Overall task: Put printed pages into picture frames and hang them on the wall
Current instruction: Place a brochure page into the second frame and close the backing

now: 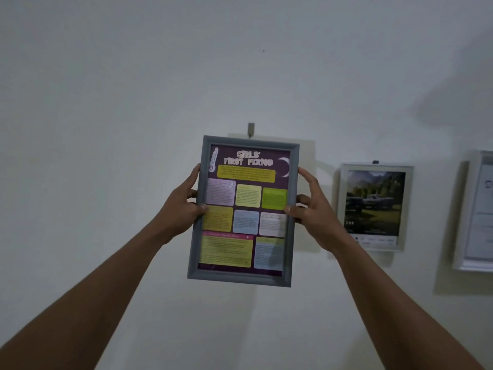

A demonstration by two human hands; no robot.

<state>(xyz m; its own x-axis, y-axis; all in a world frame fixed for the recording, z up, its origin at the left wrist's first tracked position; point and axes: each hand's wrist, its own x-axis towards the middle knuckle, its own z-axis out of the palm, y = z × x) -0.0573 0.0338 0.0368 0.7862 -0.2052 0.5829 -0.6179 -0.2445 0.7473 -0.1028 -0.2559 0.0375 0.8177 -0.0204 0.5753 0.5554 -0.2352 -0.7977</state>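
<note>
Grey rectangular picture frame w/ purple printed page inside is held up, slightly tilted, in front of white wall, its top edge just below a small grey wall hook. Left hand grips frame's left edge and right hand its right edge, thumbs on front. To the right hangs a white-framed landscape pic; another white frame is at far right.

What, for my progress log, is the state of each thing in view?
grey frame: holds printed page, slightly tilted, held at the wall.
hook: just above frame's top edge; hung or not unclear.
left hand: grips frame's left edge.
right hand: grips its right edge.
white frame: hanging, filled.
far-right frame: hanging, cut off.
</note>
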